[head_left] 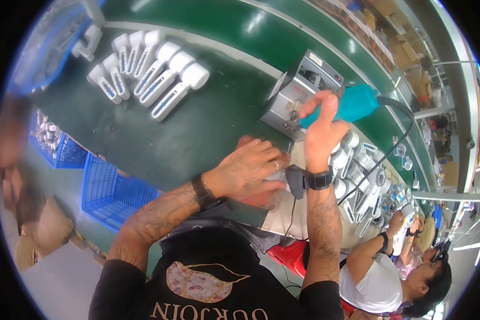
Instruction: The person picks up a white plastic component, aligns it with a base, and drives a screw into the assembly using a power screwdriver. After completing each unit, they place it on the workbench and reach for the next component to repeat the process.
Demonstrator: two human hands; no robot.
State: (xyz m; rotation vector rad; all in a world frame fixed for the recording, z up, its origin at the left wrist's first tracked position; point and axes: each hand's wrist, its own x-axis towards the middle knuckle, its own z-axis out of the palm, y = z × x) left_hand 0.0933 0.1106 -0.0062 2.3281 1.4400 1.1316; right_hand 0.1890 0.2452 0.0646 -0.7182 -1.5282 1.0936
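My right hand (321,133) is wrapped around a teal electric screwdriver (352,105), its tip pointing down toward a grey metal box (298,88) on the green belt. A black cable (400,138) runs from the tool's back end. My left hand (248,169) lies flat, fingers spread, pressing on a white plastic part (274,178) that is mostly hidden under it. Both wrists wear black bands.
A row of white handheld devices (149,72) lies on the green conveyor (197,128) at upper left. More white units (362,176) crowd the right. Blue baskets (109,192) stand below the belt. Another person (394,266) in white works at lower right.
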